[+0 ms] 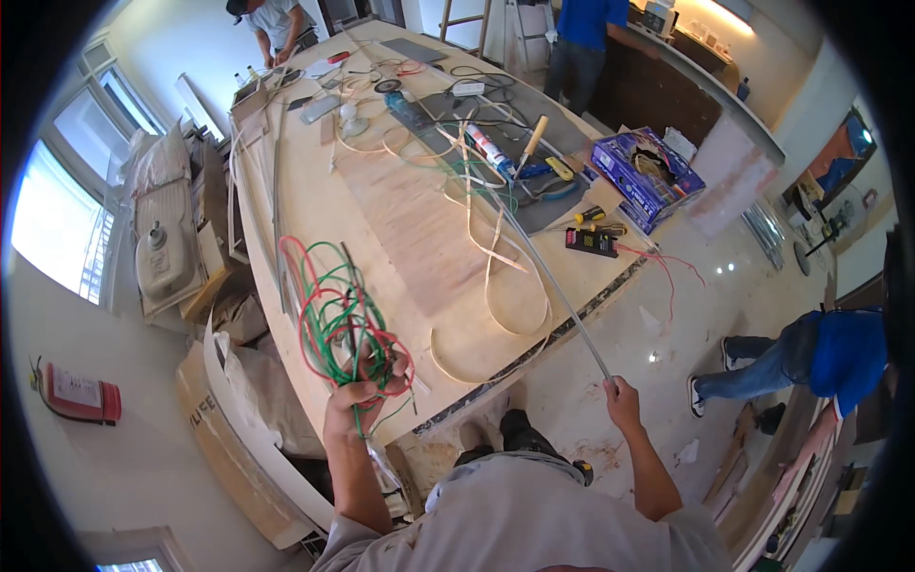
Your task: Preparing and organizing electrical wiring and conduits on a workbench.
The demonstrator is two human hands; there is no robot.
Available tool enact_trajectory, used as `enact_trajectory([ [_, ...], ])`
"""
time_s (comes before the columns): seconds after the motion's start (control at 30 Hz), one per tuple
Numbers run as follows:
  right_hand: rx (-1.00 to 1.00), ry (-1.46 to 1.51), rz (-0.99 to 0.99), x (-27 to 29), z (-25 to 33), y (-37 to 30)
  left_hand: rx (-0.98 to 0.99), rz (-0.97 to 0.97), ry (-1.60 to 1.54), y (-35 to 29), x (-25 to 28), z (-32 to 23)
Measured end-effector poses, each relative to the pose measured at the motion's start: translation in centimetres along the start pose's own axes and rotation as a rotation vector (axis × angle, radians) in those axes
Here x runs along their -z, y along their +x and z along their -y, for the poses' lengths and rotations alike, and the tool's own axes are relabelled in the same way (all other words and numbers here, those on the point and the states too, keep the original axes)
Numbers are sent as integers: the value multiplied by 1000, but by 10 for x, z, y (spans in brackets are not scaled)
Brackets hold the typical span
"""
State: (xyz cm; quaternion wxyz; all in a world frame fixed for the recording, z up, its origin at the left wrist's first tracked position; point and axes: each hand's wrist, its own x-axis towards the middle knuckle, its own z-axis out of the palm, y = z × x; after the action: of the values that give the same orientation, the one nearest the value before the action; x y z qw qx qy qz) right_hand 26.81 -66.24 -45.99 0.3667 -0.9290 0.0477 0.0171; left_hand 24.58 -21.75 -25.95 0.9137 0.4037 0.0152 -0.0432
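Wires (335,319) are red and green, rod (556,289) is kinda silvery, box (624,186) mostly blue-purple, extinguisher (111,402) plain red.

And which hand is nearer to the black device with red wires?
Right. The right hand is below the black device in the picture; the left hand is farther, to its lower left.

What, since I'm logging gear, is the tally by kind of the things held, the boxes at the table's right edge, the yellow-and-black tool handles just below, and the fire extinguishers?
Green-and-red wire bundle, left hand: 1
Thin grey rod, right hand: 1
Blue-purple cardboard box: 1
Yellow-and-black tool handles: 2
Fire extinguisher: 1
Total: 6
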Motion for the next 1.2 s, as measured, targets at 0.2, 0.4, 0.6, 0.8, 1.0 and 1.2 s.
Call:
enact_trajectory([
  [0.2, 67, -29, -59, -23, -18, 39, 30, 25, 2, -23, -3, 2],
  [0.4, 281, -206, -184, -22, -31, 58, -32, -87, 127, -45, -27, 9],
  [0.6, 407, -65, -206, 16, 23, 24, 16, -31, 139, -32, -56, 47],
  [0.8, 418, 134, 85, 24, 18, -25, 127, 133, 126, 26, -100, 82],
  [1.0, 183, 93, -240, 66, -5, -83, 386, 362, 66, 91, -125, 130],
  [1.2, -209, 47, -567, 118, -37, -173, 619, 666, -67, 123, -203, 196],
])
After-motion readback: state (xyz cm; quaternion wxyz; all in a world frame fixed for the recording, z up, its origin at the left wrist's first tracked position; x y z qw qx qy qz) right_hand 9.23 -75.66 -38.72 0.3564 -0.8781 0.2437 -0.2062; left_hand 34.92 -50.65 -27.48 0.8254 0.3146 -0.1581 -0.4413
